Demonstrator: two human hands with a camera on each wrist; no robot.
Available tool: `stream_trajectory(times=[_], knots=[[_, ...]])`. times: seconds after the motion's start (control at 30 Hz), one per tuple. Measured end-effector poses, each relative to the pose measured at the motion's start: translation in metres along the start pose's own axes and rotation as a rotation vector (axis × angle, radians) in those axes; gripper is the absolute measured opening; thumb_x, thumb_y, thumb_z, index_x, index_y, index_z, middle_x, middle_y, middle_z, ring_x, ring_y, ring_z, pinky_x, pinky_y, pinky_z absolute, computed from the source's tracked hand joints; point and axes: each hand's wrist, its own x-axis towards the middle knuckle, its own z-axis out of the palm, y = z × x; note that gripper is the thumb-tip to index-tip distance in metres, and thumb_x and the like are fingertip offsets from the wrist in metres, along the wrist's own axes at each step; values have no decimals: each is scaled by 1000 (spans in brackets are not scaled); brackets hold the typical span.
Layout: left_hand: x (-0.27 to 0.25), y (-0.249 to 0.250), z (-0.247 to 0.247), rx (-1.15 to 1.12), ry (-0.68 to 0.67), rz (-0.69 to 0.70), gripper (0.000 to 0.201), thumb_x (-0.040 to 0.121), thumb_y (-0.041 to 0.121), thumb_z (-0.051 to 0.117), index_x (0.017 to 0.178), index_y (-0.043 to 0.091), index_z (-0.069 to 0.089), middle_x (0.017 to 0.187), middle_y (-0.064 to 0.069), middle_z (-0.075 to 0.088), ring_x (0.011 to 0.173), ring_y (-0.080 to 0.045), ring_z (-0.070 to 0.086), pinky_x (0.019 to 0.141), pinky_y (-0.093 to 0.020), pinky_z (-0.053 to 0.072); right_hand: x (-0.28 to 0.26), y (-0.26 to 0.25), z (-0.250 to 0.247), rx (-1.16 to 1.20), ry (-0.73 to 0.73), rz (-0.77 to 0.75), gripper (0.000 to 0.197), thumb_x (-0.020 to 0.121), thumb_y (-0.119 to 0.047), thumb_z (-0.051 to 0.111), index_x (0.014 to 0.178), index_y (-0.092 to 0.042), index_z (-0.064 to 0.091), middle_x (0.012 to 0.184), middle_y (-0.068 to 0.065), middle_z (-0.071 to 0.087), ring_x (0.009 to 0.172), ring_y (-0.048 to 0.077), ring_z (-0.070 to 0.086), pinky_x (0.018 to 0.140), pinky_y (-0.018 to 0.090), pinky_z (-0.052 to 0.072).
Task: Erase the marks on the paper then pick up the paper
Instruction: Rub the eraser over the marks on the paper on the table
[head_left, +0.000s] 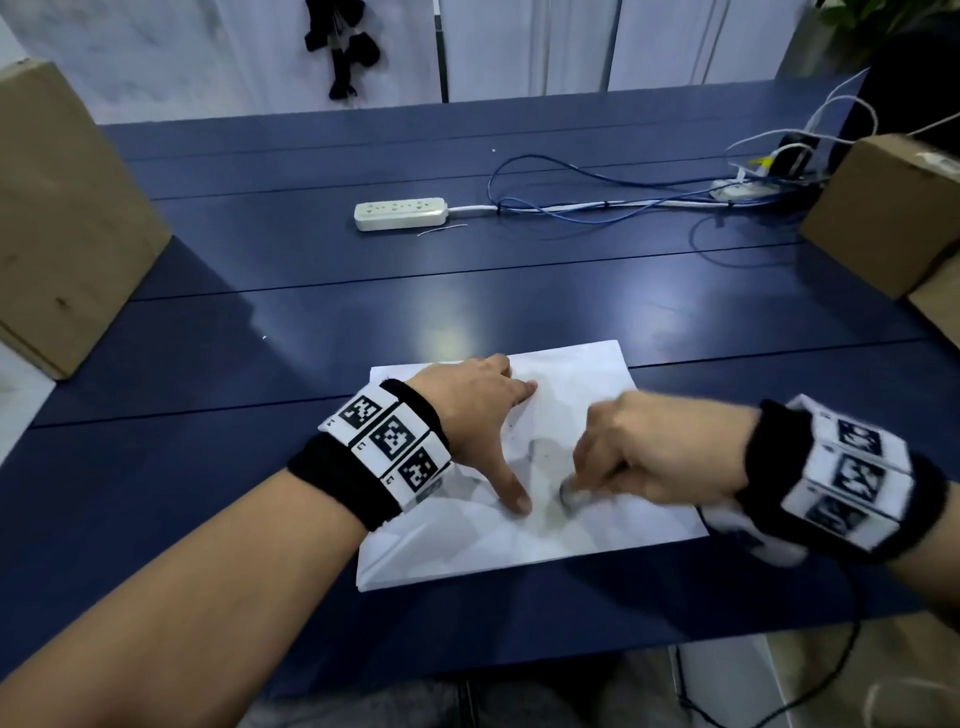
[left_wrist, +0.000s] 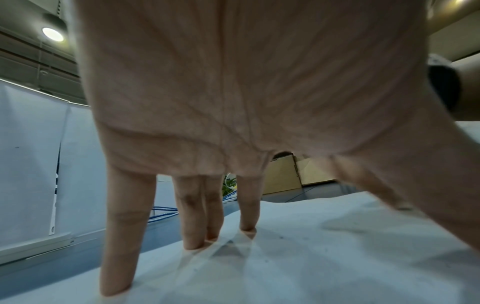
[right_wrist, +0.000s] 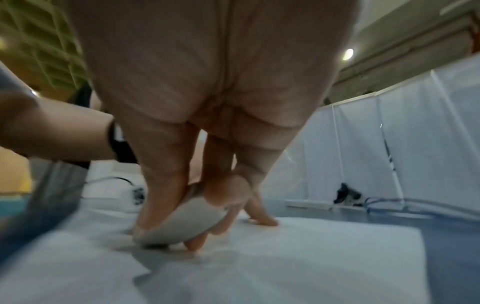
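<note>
A white sheet of paper (head_left: 582, 374) lies on the dark blue table (head_left: 311, 312) close to the near edge. My left hand (head_left: 478, 410) presses flat on the paper with straight, spread fingers (left_wrist: 192, 216) and thumb. My right hand (head_left: 639, 447) pinches a grey-white eraser (head_left: 569, 500) between thumb and fingers, its lower edge on the paper just right of my left thumb. In the right wrist view the eraser (right_wrist: 182, 222) touches the paper (right_wrist: 311, 246). Faint smudges show on the paper around the eraser. The right hand is motion-blurred.
A white power strip (head_left: 400, 212) with blue and white cables (head_left: 597, 197) lies across the table's far half. Cardboard boxes stand at the left (head_left: 62, 218) and right (head_left: 883, 208) edges. White partition panels (head_left: 519, 47) close the back.
</note>
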Motion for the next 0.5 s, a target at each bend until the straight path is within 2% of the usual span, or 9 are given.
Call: stream_trajectory(times=[0.07,0.17,0.23,0.27,0.3,0.33,0.4,0.47,0.5], knots=[[0,0,0,3,-2,-3,136,35,88,72,151,29,31,132,5,42,123,-17,47,100,-39,48,-9,-15,2,47,-76,-35,19,92,-30,59,101,-28,76,92,-12,74,88,11,55,79,15,43],[-1,2,-1,14,-2,6,132,36,88,72,148,29,35,130,5,43,121,-18,48,97,-39,50,5,-1,-8,38,36,39,20,90,-29,63,104,-28,76,97,-9,76,93,11,62,83,12,42],[-2,3,-2,13,-16,2,130,40,86,74,150,30,32,134,5,42,124,-18,47,98,-39,49,16,14,-13,-20,133,132,20,89,-28,63,104,-28,76,96,-6,76,95,16,64,87,21,47],[-2,3,-3,15,-20,0,131,41,85,74,151,30,30,136,5,41,125,-17,46,98,-39,49,16,18,-13,-32,140,150,20,89,-31,62,103,-28,76,94,-6,75,95,17,64,88,26,49],[-2,3,-3,16,-18,-1,131,41,85,75,151,30,30,137,6,40,126,-17,46,98,-38,49,13,16,-10,-41,125,133,23,88,-34,60,103,-27,77,95,-5,75,94,18,64,87,26,49],[-2,3,-3,15,-10,1,132,41,85,75,152,30,29,137,6,40,126,-17,46,98,-37,49,6,11,-5,-34,87,86,25,88,-36,58,102,-26,77,97,-6,74,94,16,63,87,19,47],[-2,2,-1,13,5,3,134,40,85,74,153,30,28,139,7,39,126,-16,45,99,-35,47,-11,-8,1,53,-20,-31,23,88,-35,60,99,-25,77,99,-6,72,92,11,60,81,1,35],[-3,2,0,2,19,-3,135,38,86,74,151,27,30,138,8,42,126,-15,47,101,-34,46,-18,-17,2,124,-97,-76,20,89,-35,64,100,-26,77,99,-7,72,89,8,60,77,-2,31],[-4,2,0,-8,27,-11,131,38,85,75,147,25,35,134,9,44,123,-15,49,100,-34,47,-14,-14,0,140,-70,-72,20,89,-38,65,100,-28,77,96,-8,73,85,6,61,75,-1,33]])
